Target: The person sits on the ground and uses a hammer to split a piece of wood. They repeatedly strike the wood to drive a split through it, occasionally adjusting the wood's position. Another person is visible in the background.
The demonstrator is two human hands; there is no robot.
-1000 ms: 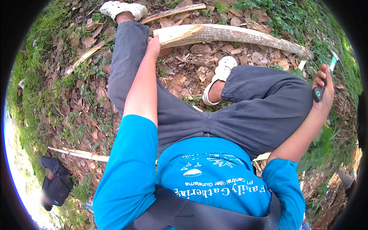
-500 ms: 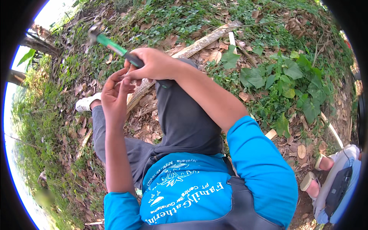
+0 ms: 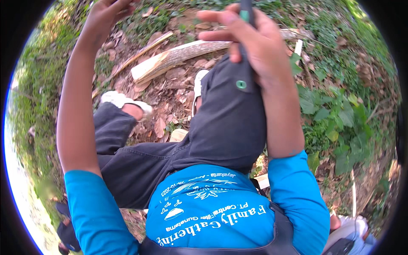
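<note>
My right hand [image 3: 259,46] is raised over my bent knee, loosely holding a hammer [image 3: 245,19] by its black and green handle. Some of its fingers stretch out to the left. The round green-marked butt of the handle shows against my dark trouser leg, while the hammer's head lies beyond the upper edge. Up at the top left is my left hand [image 3: 108,12], partly cut off by the picture's edge. Its visible fingers are apart and point right, with nothing seen in them. Below and between the hands lies a split log [image 3: 170,59] with pale cut wood and bark.
A thin split stick [image 3: 140,53] lies left of the log among dry leaves. Leafy green plants [image 3: 331,110] grow at the right. My white shoes [image 3: 123,102] rest on the leaf-strewn ground. Other people are partly seen at the lower right [image 3: 348,233] and lower left [image 3: 68,233].
My hands have come apart from each other: the left moved up and left, the right moved up and right with the hammer. The hammer's head has left the view, and more of the log shows.
</note>
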